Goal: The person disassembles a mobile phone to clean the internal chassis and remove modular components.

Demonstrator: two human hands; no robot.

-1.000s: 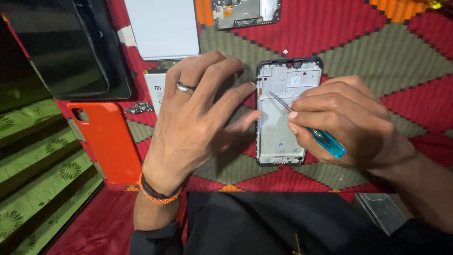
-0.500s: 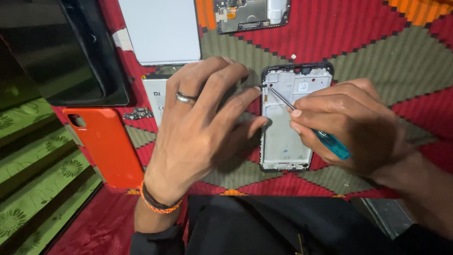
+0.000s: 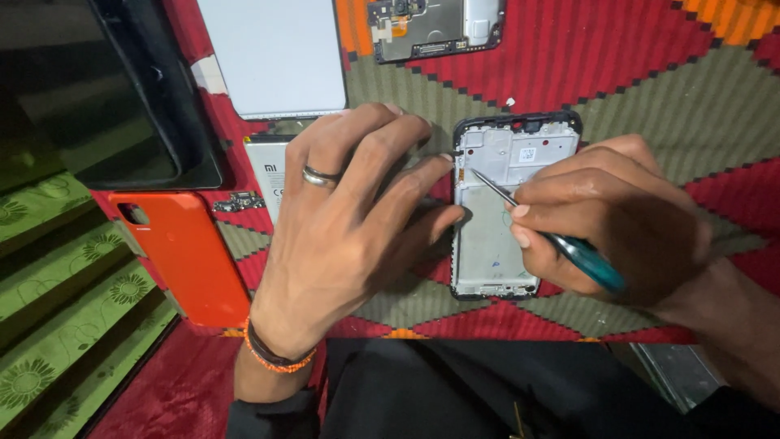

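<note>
Centrally, an opened phone frame lies flat on the patterned red cloth. Left hand rests spread and open, fingertips against the frame's left edge, gripping nothing. Right hand has its grip closed around a teal-handled screwdriver, its tip touching the frame's upper left. An orange back cover lies well apart to the left.

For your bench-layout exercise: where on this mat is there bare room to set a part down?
Bare mat lies right of the circuit board, above the right hand. It is crowded left of the phone frame: left hand, orange cover, white panel.
</note>
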